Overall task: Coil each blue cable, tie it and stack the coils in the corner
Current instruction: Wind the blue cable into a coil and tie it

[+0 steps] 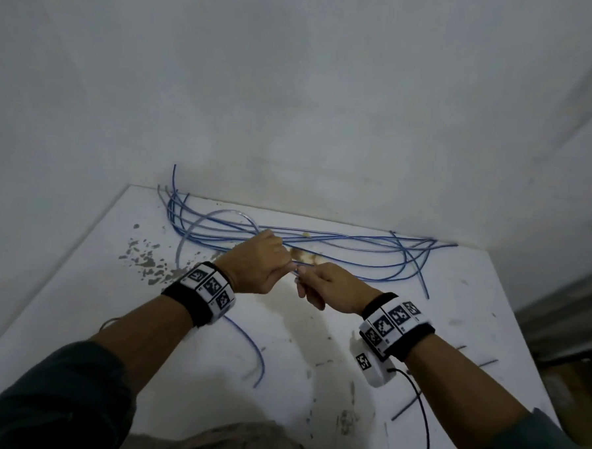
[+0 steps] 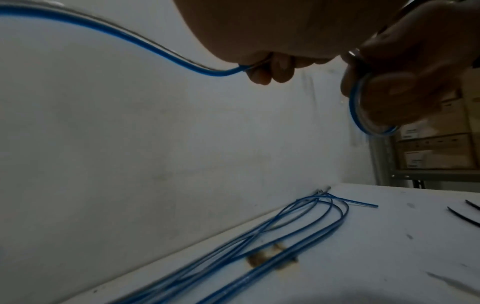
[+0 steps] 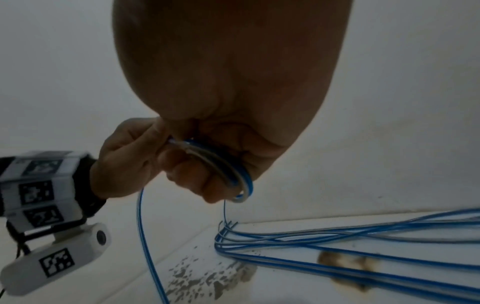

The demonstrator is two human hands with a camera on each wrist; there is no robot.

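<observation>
Head cam sits up high and looks forward and down over both forearms at a white table (image 1: 367, 348) pushed into a wall corner, so you get the widest shot, with the left hand (image 1: 256, 265) and right hand (image 1: 332, 288) meeting mid-frame. The left wrist cam is slung low under the palm, really close, facing along the fingers toward the right side and some shelved boxes (image 2: 436, 148). The right wrist cam is just as close under its palm but faces the other way, catching the left wrist's camera unit (image 3: 54, 259). All three share the loose blue cables (image 1: 321, 242) lying along the back wall, plus both hands.
</observation>
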